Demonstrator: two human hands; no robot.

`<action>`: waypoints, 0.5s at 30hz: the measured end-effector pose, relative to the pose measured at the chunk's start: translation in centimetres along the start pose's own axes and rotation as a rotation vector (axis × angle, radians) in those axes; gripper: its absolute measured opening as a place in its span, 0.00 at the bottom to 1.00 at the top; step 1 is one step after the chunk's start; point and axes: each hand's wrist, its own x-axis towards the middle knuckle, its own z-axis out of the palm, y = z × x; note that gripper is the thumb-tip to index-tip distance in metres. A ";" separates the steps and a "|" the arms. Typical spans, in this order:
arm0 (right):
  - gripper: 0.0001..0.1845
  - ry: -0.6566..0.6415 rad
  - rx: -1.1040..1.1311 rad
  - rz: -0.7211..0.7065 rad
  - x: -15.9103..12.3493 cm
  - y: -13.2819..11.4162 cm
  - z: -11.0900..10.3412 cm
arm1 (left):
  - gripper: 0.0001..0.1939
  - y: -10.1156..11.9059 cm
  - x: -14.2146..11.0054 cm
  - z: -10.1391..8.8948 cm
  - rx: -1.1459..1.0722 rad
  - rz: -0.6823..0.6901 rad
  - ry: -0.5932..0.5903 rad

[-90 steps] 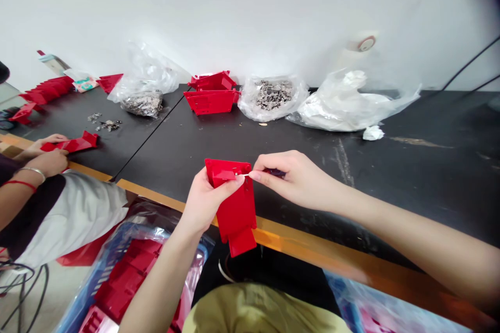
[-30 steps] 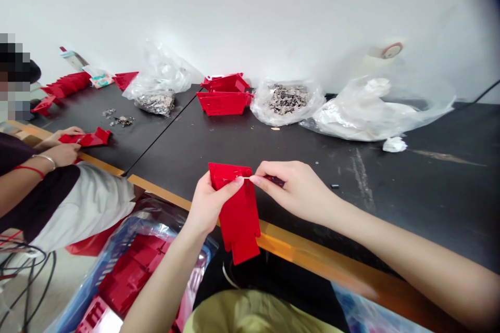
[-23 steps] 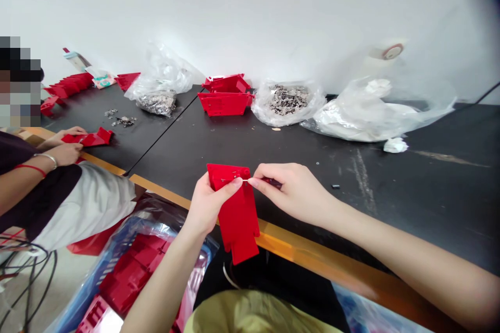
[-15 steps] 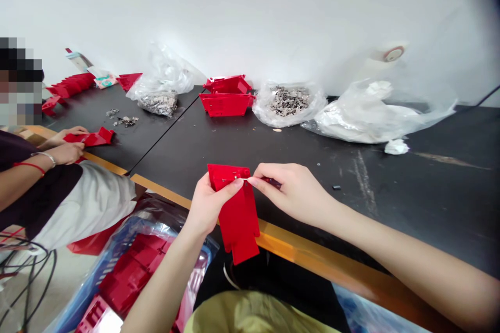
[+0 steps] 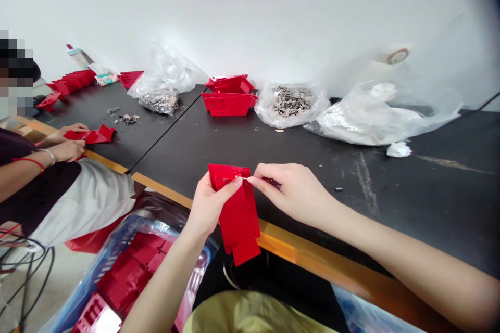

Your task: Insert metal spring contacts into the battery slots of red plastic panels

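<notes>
Your left hand [image 5: 207,203] holds the red plastic piece [image 5: 239,213] above the bench edge [image 5: 308,254].
Its long side runs toward you, across that edge. Your right fingers [image 5: 262,170] pinch narrow on a thin pin [image 5: 244,178] at the piece's top corner; the left hand is the nearer one.

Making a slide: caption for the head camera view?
Left hand holds a red plastic part, right hand a thin pin touching it.
</notes>
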 end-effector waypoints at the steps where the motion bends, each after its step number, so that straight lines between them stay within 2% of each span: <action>1: 0.16 -0.003 0.001 0.000 0.0 0.0 0.0 | 0.16 0.0 0.0 0.0 -0.006 0.002 0.003; 15: 0.16 -0.028 -0.026 0.021 0.5 -0.3 0.6 | 0.15 -0.1 0.0 -0.1 -0.024 0.008 0.055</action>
